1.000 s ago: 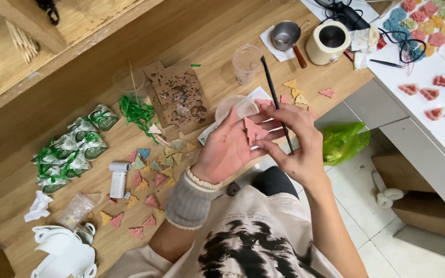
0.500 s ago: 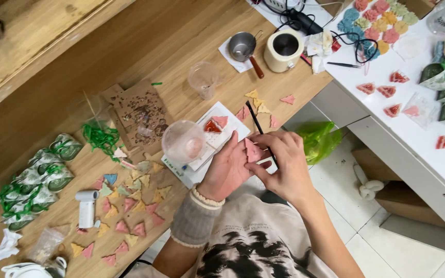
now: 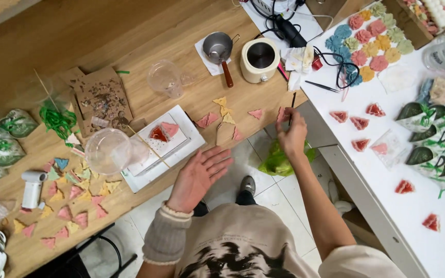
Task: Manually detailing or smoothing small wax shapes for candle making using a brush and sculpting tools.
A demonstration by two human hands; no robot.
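Note:
My left hand (image 3: pixel 199 175) hovers open, palm up, at the wooden table's front edge, just right of a white tray (image 3: pixel 186 135). The tray holds two red-pink triangle pieces (image 3: pixel 163 131), and a clear plastic cup (image 3: pixel 106 149) lies on its left end. At the table's right corner my right hand (image 3: pixel 292 133) pinches a small pink triangle piece (image 3: pixel 283 114), together with a thin dark stick (image 3: pixel 293 100). Loose pink and yellow triangles (image 3: pixel 225 110) lie between the two hands.
A small metal pot (image 3: pixel 218 46), a cream melting pot (image 3: pixel 259 59) and a clear measuring cup (image 3: pixel 165 77) stand further back. The white table (image 3: pixel 387 221) on the right carries coloured flower shapes, red slices and green-wrapped packets. A green bag (image 3: pixel 279 159) lies on the floor.
My hands were together over my lap on the pink piece. They have parted: the left stays open by the tray, and the right has moved right to the table corner.

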